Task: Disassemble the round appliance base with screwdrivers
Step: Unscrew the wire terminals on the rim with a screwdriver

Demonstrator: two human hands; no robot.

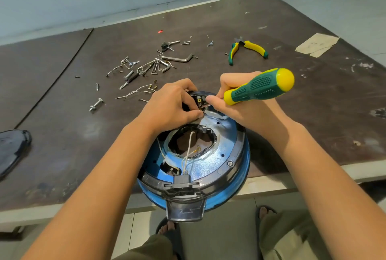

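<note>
Blue base (208, 167) sits on the near table (292, 117) edge, mostly gutted, screws (129, 65) piled behind it, right hand (236, 107) curled round the screwdriver (259, 87), left hand (169, 105) pinching what's probably a wire terminal (201, 111) at the far rim, one rim screw (230, 163) still in.

base (208, 161): near table (62, 155) edge, overhanging it
screws (97, 86), hex keys (177, 58): behind base, leftward
pliers (246, 50): behind base, rightward
screwdriver (259, 88): above base's far rim
</note>
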